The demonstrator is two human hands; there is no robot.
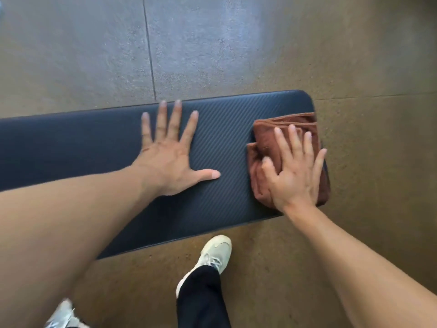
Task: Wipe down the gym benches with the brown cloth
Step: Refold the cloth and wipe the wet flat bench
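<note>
**Cloth pressed at bench end**

Right hand [294, 172] flat, fingers spread, pressing folded brown cloth [272, 138] on the right end of dark bench [94, 143]. Left hand [171, 157] splayed flat on pad, gripping nothing. Pale shoe [216, 252] below.

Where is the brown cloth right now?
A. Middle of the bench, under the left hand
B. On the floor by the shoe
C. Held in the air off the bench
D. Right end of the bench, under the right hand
D: the cloth lies folded at the bench's right end, with the right hand flat on it; the left hand rests on bare pad.
</note>
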